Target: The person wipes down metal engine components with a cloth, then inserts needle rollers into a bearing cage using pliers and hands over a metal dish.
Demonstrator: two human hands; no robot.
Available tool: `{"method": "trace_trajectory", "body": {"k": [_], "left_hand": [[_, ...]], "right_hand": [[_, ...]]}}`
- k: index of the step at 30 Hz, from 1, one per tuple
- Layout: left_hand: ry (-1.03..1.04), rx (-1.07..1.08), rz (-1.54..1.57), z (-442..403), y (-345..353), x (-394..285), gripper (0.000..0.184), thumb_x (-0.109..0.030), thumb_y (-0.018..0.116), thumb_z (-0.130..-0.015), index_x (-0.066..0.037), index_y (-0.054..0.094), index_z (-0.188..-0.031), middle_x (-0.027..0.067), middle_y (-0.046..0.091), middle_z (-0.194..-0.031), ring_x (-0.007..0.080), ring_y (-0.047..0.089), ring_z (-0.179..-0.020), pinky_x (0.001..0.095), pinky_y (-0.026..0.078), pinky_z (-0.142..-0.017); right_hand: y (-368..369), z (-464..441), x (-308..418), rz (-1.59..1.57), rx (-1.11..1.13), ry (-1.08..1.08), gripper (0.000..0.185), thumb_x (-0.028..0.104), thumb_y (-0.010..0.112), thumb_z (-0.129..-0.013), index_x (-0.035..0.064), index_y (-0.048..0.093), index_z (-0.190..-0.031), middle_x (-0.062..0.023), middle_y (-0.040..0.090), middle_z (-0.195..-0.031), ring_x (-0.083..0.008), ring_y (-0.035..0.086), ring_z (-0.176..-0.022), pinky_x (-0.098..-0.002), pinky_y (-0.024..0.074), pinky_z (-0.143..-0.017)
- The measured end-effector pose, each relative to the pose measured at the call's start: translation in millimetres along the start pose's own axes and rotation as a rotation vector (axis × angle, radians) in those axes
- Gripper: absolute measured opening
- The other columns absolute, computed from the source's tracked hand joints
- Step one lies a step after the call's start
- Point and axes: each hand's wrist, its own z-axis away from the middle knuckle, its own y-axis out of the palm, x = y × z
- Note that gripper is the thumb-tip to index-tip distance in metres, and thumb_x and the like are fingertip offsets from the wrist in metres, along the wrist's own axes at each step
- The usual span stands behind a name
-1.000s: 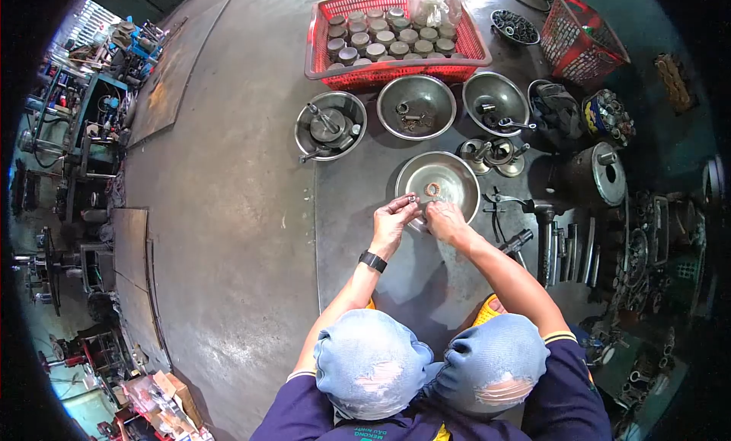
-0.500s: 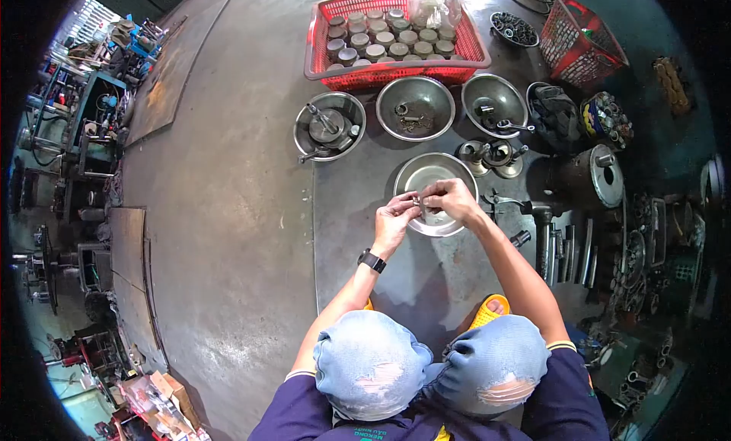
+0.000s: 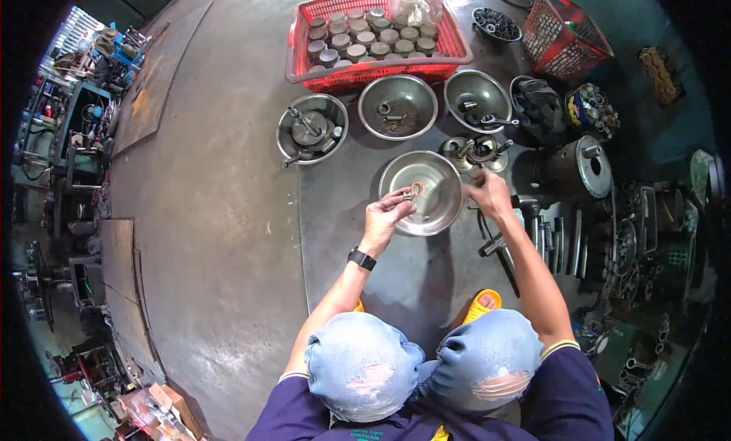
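Note:
My left hand (image 3: 387, 216) is closed in a pinch over the near left part of a shallow steel bowl (image 3: 397, 172). Between its fingertips is a small metal ring (image 3: 417, 188), which looks like a bearing cage with a coppery tint. A few tiny bright pieces lie on the bowl's bottom, too small to name. My right hand (image 3: 492, 196) is off the bowl's right rim, apart from the left. Its fingers are smeared by motion, so whether they hold anything cannot be made out. Flanged metal parts with shafts (image 3: 487, 150) stand just beyond it.
Behind stands a red plastic basket (image 3: 343, 82) of round metal parts. Steel bowls with parts stand before it: one left (image 3: 287, 150), one in the middle (image 3: 430, 112), one right (image 3: 487, 83). A metal cylinder (image 3: 598, 171) and a T-shaped tool (image 3: 493, 247) lie at right.
My right hand has pulled away from my left, moving right past the bowl's rim. The ring in my left hand now shows plainly. The whole view has shifted slightly.

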Motion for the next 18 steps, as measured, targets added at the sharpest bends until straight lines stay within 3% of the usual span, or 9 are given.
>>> {"method": "trace_trajectory", "body": {"k": [1, 4, 6, 8, 10, 12, 14, 16, 18], "left_hand": [[0.0, -0.002, 0.013, 0, -1, 2, 0.022, -0.003, 0.064, -0.082, 0.009, 0.062, -0.1, 0.0141, 0.052, -0.123, 0.0196, 0.059, -0.1, 0.0309, 0.055, -0.082], [-0.043, -0.027, 0.037, -2, -2, 12, 0.021, -0.004, 0.063, -0.083, 0.008, 0.063, -0.1, 0.0142, 0.052, -0.124, 0.0203, 0.059, -0.102, 0.0315, 0.055, -0.082], [-0.046, -0.013, 0.04, 0, 0, 15, 0.022, -0.005, 0.063, -0.084, 0.007, 0.062, -0.101, 0.0142, 0.051, -0.124, 0.0207, 0.058, -0.103, 0.0324, 0.055, -0.083], [-0.045, -0.011, 0.04, 2, -1, 12, 0.022, -0.006, 0.062, -0.084, 0.007, 0.062, -0.102, 0.0141, 0.051, -0.125, 0.0211, 0.058, -0.104, 0.0334, 0.055, -0.083], [-0.033, -0.005, 0.064, 4, -2, 3, 0.024, -0.008, 0.061, -0.086, 0.007, 0.061, -0.105, 0.0139, 0.051, -0.126, 0.0227, 0.056, -0.107, 0.0363, 0.055, -0.084], [-0.033, -0.027, 0.065, 5, -9, -2, 0.028, -0.01, 0.059, -0.087, 0.006, 0.058, -0.11, 0.0132, 0.052, -0.125, 0.0228, 0.055, -0.109, 0.0386, 0.054, -0.085], [-0.061, -0.048, 0.125, 3, -12, -3, 0.03, -0.012, 0.059, -0.088, 0.006, 0.057, -0.113, 0.0122, 0.053, -0.123, 0.0212, 0.056, -0.109, 0.0387, 0.053, -0.085], [-0.08, -0.04, 0.112, 2, -9, -1, 0.032, -0.013, 0.06, -0.088, 0.005, 0.056, -0.114, 0.0119, 0.055, -0.12, 0.0197, 0.057, -0.106, 0.0382, 0.053, -0.084], [-0.11, -0.092, 0.09, -2, -2, 2, 0.032, -0.013, 0.06, -0.088, 0.006, 0.056, -0.113, 0.0122, 0.058, -0.116, 0.0199, 0.057, -0.105, 0.0383, 0.054, -0.084]], "right_hand": [[-8, 13, -1, 0.233, -0.023, -0.075, 0.062, 0.028, 0.076, -0.062, 0.0013, 0.053, -0.114, -0.0178, 0.06, -0.104, -0.033, 0.06, -0.096, -0.0392, 0.0479, -0.083], [14, 30, -37, 0.778, -0.105, -0.214, 0.07, 0.024, 0.075, -0.061, 0.0, 0.044, -0.119, -0.0225, 0.055, -0.109, -0.0346, 0.058, -0.1, -0.0416, 0.0468, -0.086], [23, 22, -51, 0.805, -0.001, -0.184, 0.073, 0.018, 0.073, -0.061, -0.0009, 0.039, -0.123, -0.0239, 0.057, -0.107, -0.0372, 0.059, -0.098, -0.0434, 0.0477, -0.085], [28, 9, -56, 0.601, 0.175, 0.058, 0.055, 0.012, 0.067, -0.063, -0.0006, 0.05, -0.113, -0.021, 0.063, -0.096, -0.0374, 0.062, -0.092, -0.043, 0.0503, -0.08], [12, 0, -47, 0.441, 0.218, 0.133, 0.017, 0.012, 0.055, -0.072, 0.0005, 0.061, -0.083, -0.0167, 0.064, -0.074, -0.0331, 0.065, -0.073, -0.042, 0.0538, -0.066], [-20, 8, -32, -0.501, 0.423, 0.449, 0.014, 0.013, 0.053, -0.077, 0.0024, 0.06, -0.084, -0.0087, 0.061, -0.066, -0.0231, 0.062, -0.059, -0.0351, 0.0527, -0.055], [-38, 39, 3, -0.976, 0.258, 0.469, 0.012, 0.013, 0.053, -0.079, 0.0042, 0.059, -0.083, -0.0027, 0.055, -0.059, -0.0146, 0.056, -0.051, -0.0272, 0.0471, -0.047], [-36, 47, 15, -0.751, 0.345, 0.476, 0.019, 0.023, 0.061, -0.08, 0.0037, 0.06, -0.079, -0.0012, 0.055, -0.058, -0.0138, 0.051, -0.047, -0.0254, 0.0391, -0.043], [-20, 58, 37, -0.435, 0.205, 0.2, 0.028, 0.027, 0.062, -0.08, 0.0001, 0.061, -0.07, -0.0068, 0.058, -0.058, -0.0181, 0.05, -0.046, -0.0306, 0.0423, -0.047]]}}
